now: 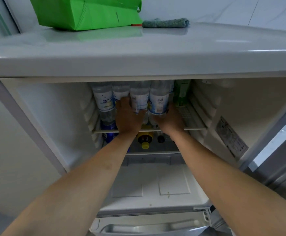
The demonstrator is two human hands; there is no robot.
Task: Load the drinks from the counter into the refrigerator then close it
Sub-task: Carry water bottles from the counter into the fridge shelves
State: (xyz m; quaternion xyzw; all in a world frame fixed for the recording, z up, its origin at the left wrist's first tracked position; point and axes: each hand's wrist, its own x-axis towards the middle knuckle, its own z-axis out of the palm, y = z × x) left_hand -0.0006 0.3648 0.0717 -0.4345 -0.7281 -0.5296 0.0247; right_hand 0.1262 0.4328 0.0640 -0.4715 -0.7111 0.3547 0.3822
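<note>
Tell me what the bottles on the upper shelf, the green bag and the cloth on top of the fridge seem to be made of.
Bottles: clear plastic, probably; see-through walls, paper-like white labels.
Bag: probably non-woven fabric, matte green, with sharp folds and stitched seams.
Cloth: soft textile, fuzzy grey-green, perhaps microfibre.

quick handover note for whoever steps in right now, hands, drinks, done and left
Left hand: fingers round a clear plastic water bottle with a white and blue label on the upper wire shelf.
Right hand: grips the neighbouring bottle.
Four such bottles stand in a row there, with a green bottle at the right end; a yellow-capped bottle lies on the shelf below.
Done: no drinks visible on the grey counter, only a green bag and a cloth.
Left: release the bottles, close the white refrigerator.
</note>
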